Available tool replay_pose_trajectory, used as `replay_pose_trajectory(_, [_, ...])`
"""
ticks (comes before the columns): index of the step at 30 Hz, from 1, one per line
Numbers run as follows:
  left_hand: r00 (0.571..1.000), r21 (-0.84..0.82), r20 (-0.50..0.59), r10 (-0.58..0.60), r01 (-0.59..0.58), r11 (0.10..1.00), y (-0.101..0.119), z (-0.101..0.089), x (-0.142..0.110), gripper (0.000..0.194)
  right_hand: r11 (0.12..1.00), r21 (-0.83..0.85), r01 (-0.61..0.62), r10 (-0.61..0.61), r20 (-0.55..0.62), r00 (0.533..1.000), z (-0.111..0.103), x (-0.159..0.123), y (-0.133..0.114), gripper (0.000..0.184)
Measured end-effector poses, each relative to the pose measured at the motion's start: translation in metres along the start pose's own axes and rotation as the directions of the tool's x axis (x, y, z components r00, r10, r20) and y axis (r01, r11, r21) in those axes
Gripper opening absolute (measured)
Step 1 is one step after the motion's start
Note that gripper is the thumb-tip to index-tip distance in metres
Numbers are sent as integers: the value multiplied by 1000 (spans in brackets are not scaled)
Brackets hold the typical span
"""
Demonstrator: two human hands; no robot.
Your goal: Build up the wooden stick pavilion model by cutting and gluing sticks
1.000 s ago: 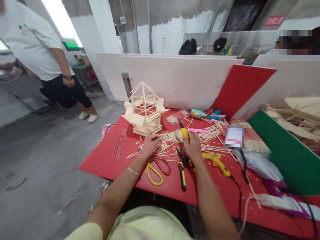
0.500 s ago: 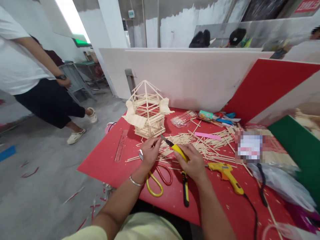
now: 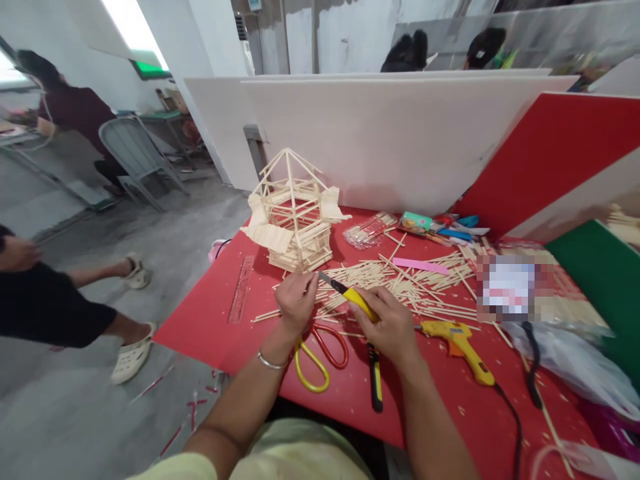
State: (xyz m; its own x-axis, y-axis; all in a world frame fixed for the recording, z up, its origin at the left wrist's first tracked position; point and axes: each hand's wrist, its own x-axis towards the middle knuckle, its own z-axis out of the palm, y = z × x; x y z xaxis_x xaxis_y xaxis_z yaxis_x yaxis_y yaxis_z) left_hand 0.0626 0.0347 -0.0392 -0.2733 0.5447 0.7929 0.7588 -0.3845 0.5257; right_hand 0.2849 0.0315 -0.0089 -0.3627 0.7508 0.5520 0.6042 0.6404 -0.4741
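My right hand [image 3: 391, 328] is closed round a yellow utility knife [image 3: 350, 295] whose blade points left toward my left hand [image 3: 296, 301]. The left hand's fingers are pinched together on a thin wooden stick, just at the blade tip. Both hands hover over a loose scatter of wooden sticks [image 3: 415, 283] on the red table [image 3: 210, 320]. A small house model [image 3: 293, 213] built of sticks stands just beyond my left hand.
Yellow-and-red scissors [image 3: 320, 350] and yellow-handled pliers [image 3: 375, 380] lie under my hands. A yellow glue gun [image 3: 463, 347] with a black cord lies to the right. A ruler [image 3: 241, 288] lies at left. White and red boards stand behind. A person [image 3: 55, 313] walks at left.
My right hand swung the knife from upright to pointing left at the left hand, then held there. The left hand lifted and pinched a stick. The person at left walked nearer.
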Motion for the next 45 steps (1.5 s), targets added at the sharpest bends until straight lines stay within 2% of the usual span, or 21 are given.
replay_pose_trajectory(6, [999, 17, -8, 38, -38, 999, 2, -1, 1, 9, 984, -171, -57, 43, -87, 995, 3, 0, 9, 35])
replay_pose_trajectory(9, [999, 1, -14, 31, -31, 1000, 3, -1, 1, 9, 994, -104, -31, 19, -123, 992, 0, 2, 7, 33])
replay_pose_trajectory(13, [1000, -2, -9, 17, -17, 1000, 2, 0, 0, 10, 999, 28, 36, -34, -61, 998, -4, 3, 0, 34])
replay_pose_trajectory(23, [999, 36, -13, 35, -34, 999, 2, 0, -1, 10, 998, 46, 40, -40, -21, 999, -1, 2, 2, 34])
replay_pose_trajectory(28, [1000, 35, -11, 25, -24, 999, 2, -1, -1, 9, 1000, -15, -1, 1, -8, 1000, 2, 0, 5, 36])
replay_pose_trajectory(31, [999, 9, -21, 27, -27, 1000, 4, -1, 0, 8, 980, -168, -105, 105, -7, 994, 5, -1, 9, 38])
replay_pose_trajectory(34, [999, -39, -34, -30, 29, 999, 6, 0, -1, 16, 878, -394, -271, 277, -42, 960, 7, 0, 14, 41])
replay_pose_trajectory(37, [992, -78, 41, -119, 122, 989, 8, 5, -4, 23, 779, -518, -352, 380, -56, 923, 10, 2, 22, 42])
replay_pose_trajectory(39, [981, -74, 104, -164, 172, 982, 8, 8, -7, 23, 764, -534, -361, 404, -41, 914, 12, 4, 28, 42])
replay_pose_trajectory(42, [959, -66, 147, -242, 253, 965, 6, 12, -10, 23, 785, -504, -360, 407, -18, 913, 16, 9, 35, 40])
replay_pose_trajectory(45, [908, -127, 237, -346, 382, 915, 3, 15, -10, 23, 804, -480, -351, 387, -26, 922, 16, 16, 37, 35])
